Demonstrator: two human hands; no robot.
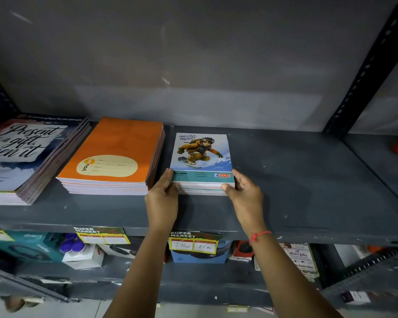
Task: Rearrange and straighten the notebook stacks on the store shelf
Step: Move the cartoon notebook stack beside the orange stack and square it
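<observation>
Squarely upright, snowboarder notebook stack, long axis front-to-back, both hands gripping its near corners

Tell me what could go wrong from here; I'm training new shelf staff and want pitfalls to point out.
1. The left hand and right hand hold only the front corners of the snowboarder notebook stack, so pushing may fan the lower books out of line.
2. That stack sits close to the orange notebook stack; a leftward nudge could knock its edge askew.
3. The quote-cover stack lies angled and stepped, and could be overlooked.
</observation>
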